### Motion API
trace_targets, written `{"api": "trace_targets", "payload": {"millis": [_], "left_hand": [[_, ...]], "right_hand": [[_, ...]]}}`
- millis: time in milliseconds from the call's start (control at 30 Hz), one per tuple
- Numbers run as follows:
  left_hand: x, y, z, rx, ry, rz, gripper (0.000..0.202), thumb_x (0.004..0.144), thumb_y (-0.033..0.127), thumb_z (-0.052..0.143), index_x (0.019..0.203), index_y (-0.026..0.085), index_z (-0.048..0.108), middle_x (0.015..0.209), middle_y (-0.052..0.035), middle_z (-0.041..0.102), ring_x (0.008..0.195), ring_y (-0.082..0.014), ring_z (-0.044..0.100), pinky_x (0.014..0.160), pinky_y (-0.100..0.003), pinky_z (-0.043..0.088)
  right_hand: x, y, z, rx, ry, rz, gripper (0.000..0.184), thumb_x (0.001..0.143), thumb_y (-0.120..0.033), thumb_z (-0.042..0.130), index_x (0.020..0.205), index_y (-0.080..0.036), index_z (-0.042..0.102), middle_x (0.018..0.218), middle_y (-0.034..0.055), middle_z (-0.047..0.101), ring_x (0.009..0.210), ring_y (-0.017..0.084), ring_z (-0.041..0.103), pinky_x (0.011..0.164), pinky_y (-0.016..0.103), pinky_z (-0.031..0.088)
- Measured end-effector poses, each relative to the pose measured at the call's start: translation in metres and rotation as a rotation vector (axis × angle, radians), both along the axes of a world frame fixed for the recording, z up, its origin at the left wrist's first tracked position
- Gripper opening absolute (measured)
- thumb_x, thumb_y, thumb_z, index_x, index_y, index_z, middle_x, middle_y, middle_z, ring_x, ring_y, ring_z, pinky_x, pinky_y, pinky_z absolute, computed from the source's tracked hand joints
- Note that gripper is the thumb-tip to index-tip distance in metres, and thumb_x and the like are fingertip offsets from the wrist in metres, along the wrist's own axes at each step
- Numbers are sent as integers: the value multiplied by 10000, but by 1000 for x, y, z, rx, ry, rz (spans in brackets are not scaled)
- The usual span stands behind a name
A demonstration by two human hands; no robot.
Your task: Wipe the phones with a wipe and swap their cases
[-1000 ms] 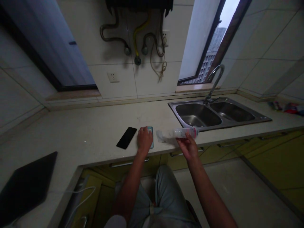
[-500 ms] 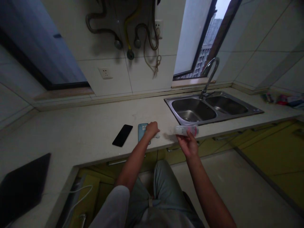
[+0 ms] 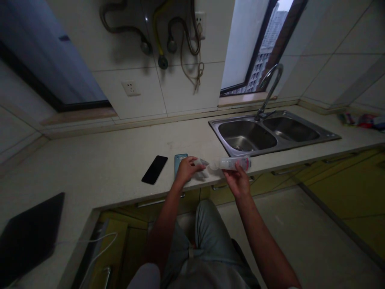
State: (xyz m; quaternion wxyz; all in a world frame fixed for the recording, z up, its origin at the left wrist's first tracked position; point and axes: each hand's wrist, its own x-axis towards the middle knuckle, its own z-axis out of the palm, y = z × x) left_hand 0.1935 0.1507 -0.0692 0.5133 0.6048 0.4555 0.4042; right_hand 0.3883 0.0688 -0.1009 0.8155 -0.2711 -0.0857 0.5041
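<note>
Over pale countertop [image 3: 105, 168], left hand [image 3: 187, 169] now pinches clear plastic [image 3: 202, 162], right hand [image 3: 238, 181] still grips bottle [image 3: 230, 163]

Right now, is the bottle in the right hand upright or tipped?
Tipped sideways: the clear bottle, held in the right hand, runs roughly level across the picture, its pink-ringed end toward the right.

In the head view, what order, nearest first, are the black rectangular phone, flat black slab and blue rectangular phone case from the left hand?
1. Blue rectangular phone case, partly hidden behind the left hand
2. Black rectangular phone, left of it
3. Flat black slab, far left
</note>
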Motion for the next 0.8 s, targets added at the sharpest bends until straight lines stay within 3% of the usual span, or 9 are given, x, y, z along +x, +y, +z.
{"api": "trace_targets", "payload": {"millis": [133,267,367,533,633,800], "left_hand": [[-14,-9,2,-36,-42,58,514,533,348,847,947,178,594,662,26,583,547,-113,530,525,-237,402],[-27,-16,0,-194,-346,92,580,531,300,800,1044,171,563,802,-7,641,652,-135,608,637,-266,481],[-29,-20,-7,-337,-537,174,583,539,231,732,1091,177,553,828,-12,672,666,-140,630,643,-258,489],[-23,-25,-21,-572,-751,222,366,638,231,715,985,151,631,954,-85,731,799,-179,688,700,-272,530],[-20,-25,-25,-664,-876,310,235,713,211,691,937,154,648,954,-88,741,863,-179,701,775,-280,556],[-16,-18,-27,-617,-898,322,206,768,257,665,953,167,648,1059,-106,733,1007,-216,697,900,-347,558]], "right_hand": [[-12,1,-3,-20,-42,22,323,674,-224,837,953,-217,675,942,-14,746,920,172,690,939,393,552],[-26,1,-6,-61,-51,53,317,659,-235,852,923,-210,678,900,-14,740,864,172,690,867,366,580],[-37,2,-8,-97,-74,77,335,650,-249,866,923,-213,674,860,-28,729,824,161,690,836,342,590],[-49,8,-1,-110,-121,65,460,616,-223,881,1025,-254,671,961,-24,743,868,158,704,791,320,601],[-52,13,9,-66,-192,31,514,613,-195,879,1077,-270,672,1047,6,749,943,180,707,854,362,594],[-50,22,13,-53,-363,-32,460,596,-224,893,1022,-199,719,1059,69,758,970,220,713,949,425,560]]}}
